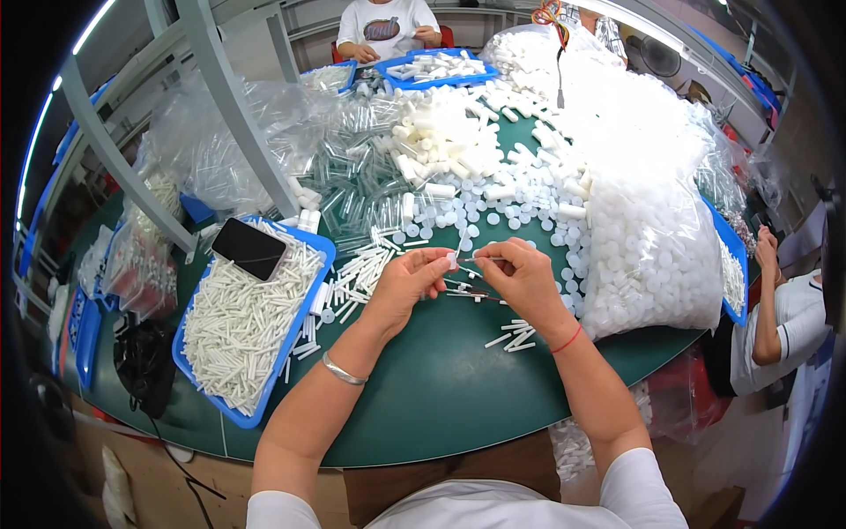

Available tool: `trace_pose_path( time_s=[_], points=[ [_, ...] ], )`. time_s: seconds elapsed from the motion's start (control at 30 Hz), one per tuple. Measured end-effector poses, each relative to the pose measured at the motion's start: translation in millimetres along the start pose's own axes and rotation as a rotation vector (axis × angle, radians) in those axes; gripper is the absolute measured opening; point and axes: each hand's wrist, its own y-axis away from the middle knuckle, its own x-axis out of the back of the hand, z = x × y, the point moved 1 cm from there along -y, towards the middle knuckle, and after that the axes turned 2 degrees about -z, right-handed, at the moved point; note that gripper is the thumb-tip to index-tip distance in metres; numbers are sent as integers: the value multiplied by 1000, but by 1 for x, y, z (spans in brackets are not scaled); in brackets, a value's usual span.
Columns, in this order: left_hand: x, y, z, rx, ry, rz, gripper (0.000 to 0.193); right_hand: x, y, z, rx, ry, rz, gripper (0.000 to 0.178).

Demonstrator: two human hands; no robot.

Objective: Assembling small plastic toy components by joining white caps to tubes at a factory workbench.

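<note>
My left hand (407, 284) pinches a small whitish round cap (453, 261) between thumb and fingertips. Close by on the right, my right hand (522, 275) is closed in a pinch on a thin piece that points toward the cap; its kind is too small to make out. Both hands hover over the green table (423, 379). Beneath the fingers lie several thin dark-and-white pieces (471, 292). Short white sticks (518, 335) lie beside my right wrist, and more white sticks (363, 269) are scattered left of my left hand. Loose translucent caps (520, 212) spread beyond the hands.
A blue tray (324, 264) of white sticks stands left, with a phone (249, 249) on top. Transparent tubes (352, 167) and white cylinders (449, 132) are heaped farther back. A bulging bag of caps (648, 256) sits right. Another person (388, 22) works opposite; one more (780, 326) is at right.
</note>
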Motion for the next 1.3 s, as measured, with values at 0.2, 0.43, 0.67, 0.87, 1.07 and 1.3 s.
trace_pose_path(
  time_s=[0.2,0.43,0.67,0.87,1.07,1.3],
  points=[
    [-5,3,-6,134,161,-25,32,-13,4,6,237,16,22,7],
    [-14,9,-6,-45,-71,61,26,-15,6,11,56,-100,-68,10],
    [-18,0,0,-204,-375,85,27,-8,0,7,-426,-642,-171,22],
    [-2,-86,29,-864,-1176,270,18,6,-8,8,-466,-607,-61,11],
    [9,-163,25,-544,-1810,176,12,4,-8,18,-420,-658,53,10],
    [8,-186,38,-90,-1696,128,19,-2,-8,26,-298,-567,169,15]
  ],
)
